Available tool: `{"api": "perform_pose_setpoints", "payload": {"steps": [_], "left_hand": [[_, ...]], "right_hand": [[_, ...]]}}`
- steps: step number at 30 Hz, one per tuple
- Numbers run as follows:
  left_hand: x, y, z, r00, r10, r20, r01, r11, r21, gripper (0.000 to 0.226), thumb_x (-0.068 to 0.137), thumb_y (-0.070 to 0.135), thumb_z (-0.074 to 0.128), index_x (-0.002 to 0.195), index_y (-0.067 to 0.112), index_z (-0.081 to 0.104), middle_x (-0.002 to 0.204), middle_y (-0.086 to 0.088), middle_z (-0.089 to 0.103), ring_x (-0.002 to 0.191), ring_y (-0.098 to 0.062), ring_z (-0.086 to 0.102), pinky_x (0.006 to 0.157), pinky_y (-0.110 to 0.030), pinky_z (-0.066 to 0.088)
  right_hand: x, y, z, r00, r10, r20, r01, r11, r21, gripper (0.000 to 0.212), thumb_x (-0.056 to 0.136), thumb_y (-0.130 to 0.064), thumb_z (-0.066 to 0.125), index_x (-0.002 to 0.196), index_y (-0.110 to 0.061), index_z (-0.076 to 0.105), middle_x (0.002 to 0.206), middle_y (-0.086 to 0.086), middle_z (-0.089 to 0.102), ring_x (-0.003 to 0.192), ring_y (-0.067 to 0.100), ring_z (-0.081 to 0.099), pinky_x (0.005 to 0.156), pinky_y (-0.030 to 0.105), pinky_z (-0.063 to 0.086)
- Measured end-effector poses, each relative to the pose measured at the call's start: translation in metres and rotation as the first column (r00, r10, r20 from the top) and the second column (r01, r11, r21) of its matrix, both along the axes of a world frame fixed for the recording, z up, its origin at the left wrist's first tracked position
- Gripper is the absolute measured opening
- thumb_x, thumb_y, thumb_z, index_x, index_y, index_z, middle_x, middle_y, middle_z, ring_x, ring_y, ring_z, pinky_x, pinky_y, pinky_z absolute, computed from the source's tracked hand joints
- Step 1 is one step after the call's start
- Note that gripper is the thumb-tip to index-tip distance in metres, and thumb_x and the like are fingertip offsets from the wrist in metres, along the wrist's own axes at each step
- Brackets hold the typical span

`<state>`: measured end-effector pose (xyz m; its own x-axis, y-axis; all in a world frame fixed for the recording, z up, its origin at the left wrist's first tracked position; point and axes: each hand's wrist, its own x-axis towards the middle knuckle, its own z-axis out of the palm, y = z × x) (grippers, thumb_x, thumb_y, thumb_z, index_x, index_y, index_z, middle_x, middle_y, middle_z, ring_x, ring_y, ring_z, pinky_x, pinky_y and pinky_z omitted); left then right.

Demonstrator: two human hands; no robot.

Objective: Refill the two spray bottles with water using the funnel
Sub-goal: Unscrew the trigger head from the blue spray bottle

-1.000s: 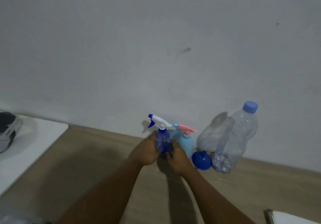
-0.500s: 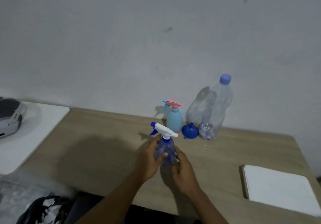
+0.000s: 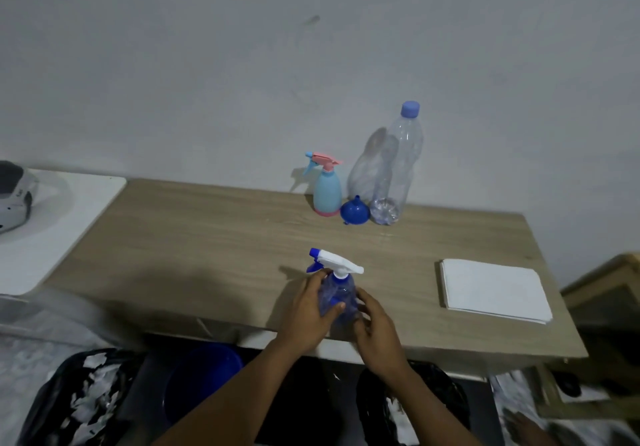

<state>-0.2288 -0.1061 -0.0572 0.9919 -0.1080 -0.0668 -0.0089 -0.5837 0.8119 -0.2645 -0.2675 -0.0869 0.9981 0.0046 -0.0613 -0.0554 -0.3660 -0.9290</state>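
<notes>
A translucent blue spray bottle [image 3: 337, 293] with a white and blue trigger head stands near the front edge of the wooden table [image 3: 214, 238]. My left hand [image 3: 308, 314] wraps its left side. My right hand [image 3: 375, 324] cups its right side. At the back by the wall stand a light blue spray bottle [image 3: 326, 191] with a pink trigger, a blue funnel [image 3: 355, 211] lying mouth toward me, and a tall clear water bottle [image 3: 398, 168] with a blue cap.
A folded white cloth [image 3: 493, 290] lies on the table's right. A white surface [image 3: 59, 224] with a grey-white object [image 3: 12, 196] adjoins the left end. A blue bucket [image 3: 202, 380] sits below the table's front edge, and a wooden stool [image 3: 609, 300] stands at right.
Both hands carried the blue spray bottle from beside the other bottles at the wall toward me, to the table's front edge. The view tilted down and back.
</notes>
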Motion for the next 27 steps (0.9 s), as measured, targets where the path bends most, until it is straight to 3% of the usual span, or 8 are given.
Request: {"api": "perform_pose_setpoints", "payload": {"steps": [2,5,8,12,15,19,23,27], "left_hand": [[-0.005,0.000,0.000,1.000,0.003,-0.013,-0.004,0.998,-0.055,0.063,0.081,0.024,0.080,0.135,0.019,0.048,0.126,0.012,0.053,0.112,-0.003,0.051,0.082,0.003,0.034],[-0.005,-0.004,-0.005,0.998,0.024,-0.058,-0.030,0.993,-0.110,0.063,0.083,0.023,0.078,0.136,0.025,0.045,0.122,0.015,0.057,0.111,-0.003,0.057,0.079,-0.002,0.042],[-0.002,-0.005,-0.010,0.997,0.047,-0.061,-0.053,0.993,-0.107,0.052,0.087,0.019,0.071,0.133,0.027,0.047,0.117,0.015,0.061,0.106,-0.004,0.062,0.079,-0.011,0.050],[0.002,-0.002,-0.012,0.998,0.026,-0.056,-0.032,0.995,-0.093,0.048,0.088,0.013,0.067,0.130,0.028,0.049,0.116,0.012,0.063,0.102,-0.006,0.065,0.073,-0.012,0.052],[0.003,-0.002,-0.013,0.998,0.031,-0.047,-0.035,0.995,-0.093,0.042,0.089,0.013,0.069,0.119,0.034,0.048,0.109,0.016,0.063,0.096,-0.001,0.065,0.067,-0.010,0.052],[0.003,-0.004,-0.017,0.999,0.030,-0.045,-0.034,0.995,-0.091,0.046,0.088,0.011,0.070,0.113,0.040,0.046,0.102,0.020,0.062,0.092,0.001,0.064,0.069,-0.011,0.052],[0.008,0.001,-0.027,0.999,0.035,-0.032,-0.037,0.998,-0.057,0.030,0.083,0.009,0.062,0.102,0.032,0.060,0.093,0.011,0.070,0.085,-0.004,0.067,0.075,-0.037,0.059],[0.010,0.003,-0.027,1.000,-0.007,-0.029,0.006,0.999,-0.047,0.025,0.085,0.012,0.060,0.102,0.031,0.061,0.093,0.009,0.070,0.084,-0.007,0.068,0.075,-0.041,0.059]], "right_hand": [[-0.004,0.001,0.002,1.000,-0.005,0.003,0.005,1.000,-0.008,0.046,0.092,-0.025,0.047,0.138,-0.024,0.050,0.132,-0.011,0.060,0.118,0.002,0.059,0.100,0.036,0.051],[-0.002,0.011,0.017,0.994,-0.095,0.052,0.094,0.995,0.031,0.032,0.093,-0.029,0.055,0.123,-0.039,0.053,0.123,-0.020,0.061,0.113,-0.003,0.058,0.092,0.011,0.045],[0.010,0.025,0.029,0.968,-0.226,0.105,0.209,0.966,0.151,0.034,0.087,-0.021,0.075,0.118,-0.022,0.062,0.115,-0.012,0.065,0.107,-0.002,0.060,0.084,0.006,0.045],[0.023,0.046,0.039,0.938,-0.333,0.097,0.301,0.921,0.247,0.041,0.074,-0.016,0.086,0.107,-0.021,0.062,0.102,-0.009,0.064,0.097,0.002,0.064,0.078,0.010,0.049],[0.029,0.050,0.040,0.919,-0.380,0.102,0.342,0.900,0.269,0.035,0.074,-0.014,0.085,0.098,-0.024,0.063,0.096,-0.008,0.066,0.089,0.008,0.065,0.074,0.015,0.051],[0.031,0.046,0.039,0.932,-0.325,0.161,0.285,0.930,0.231,0.028,0.078,-0.011,0.081,0.098,-0.023,0.064,0.094,-0.005,0.066,0.090,0.010,0.065,0.076,0.015,0.049],[0.029,0.042,0.035,0.947,-0.230,0.223,0.196,0.966,0.167,0.019,0.086,-0.014,0.074,0.102,-0.022,0.068,0.099,-0.007,0.065,0.096,0.012,0.063,0.079,0.020,0.050],[0.029,0.035,0.034,0.967,-0.117,0.227,0.095,0.990,0.103,0.022,0.088,-0.033,0.064,0.108,-0.025,0.068,0.106,-0.012,0.060,0.104,0.011,0.061,0.082,0.024,0.051]]}}
